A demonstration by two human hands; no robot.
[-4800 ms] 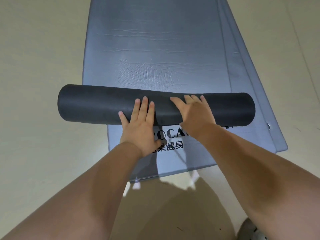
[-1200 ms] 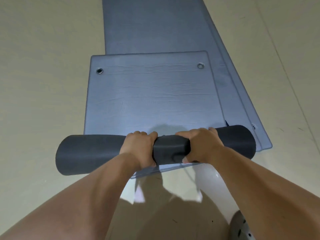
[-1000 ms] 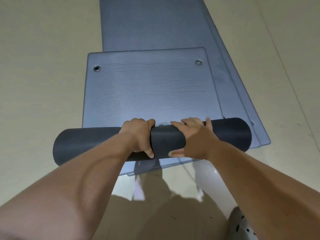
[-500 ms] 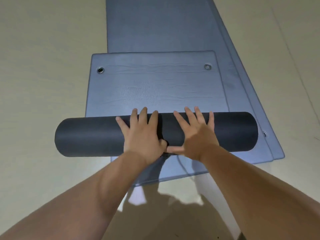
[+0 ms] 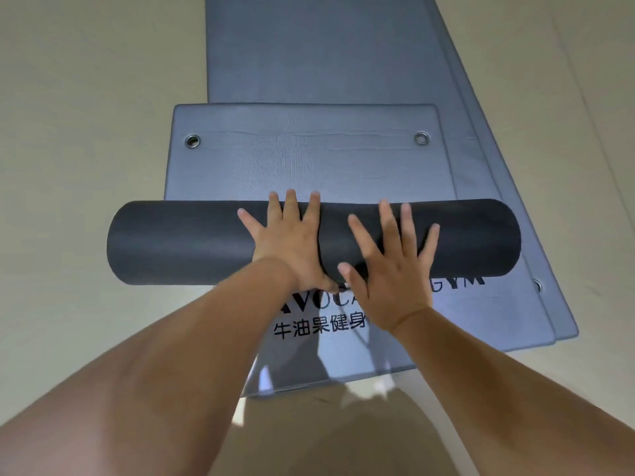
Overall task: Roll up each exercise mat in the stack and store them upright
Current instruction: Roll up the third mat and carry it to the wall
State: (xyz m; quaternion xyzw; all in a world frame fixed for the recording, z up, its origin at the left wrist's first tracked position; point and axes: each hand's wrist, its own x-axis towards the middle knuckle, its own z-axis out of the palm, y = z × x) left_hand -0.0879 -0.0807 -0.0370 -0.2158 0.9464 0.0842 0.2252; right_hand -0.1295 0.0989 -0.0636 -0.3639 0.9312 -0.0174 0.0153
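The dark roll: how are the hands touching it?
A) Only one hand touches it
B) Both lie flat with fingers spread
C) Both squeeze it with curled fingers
B: the left hand and the right hand both press on the roll with straight, spread fingers.

Rolled mat (image 5: 178,242): charcoal outer face, matt, smooth, foam-like. Unrolled flap (image 5: 309,166) at 12 o'clock of the roll: blue-grey, fine leather-like grain, faint sheen, shallow creases. Eyelets (image 5: 192,141) at its 10 and 2 o'clock corners: shiny metal rings. Stacked mats (image 5: 309,46) beneath: same blue-grey satin skin. Lettering (image 5: 319,326) at 6 o'clock of the roll: flat black print. Floor (image 5: 86,115): pale, smooth, low gloss.
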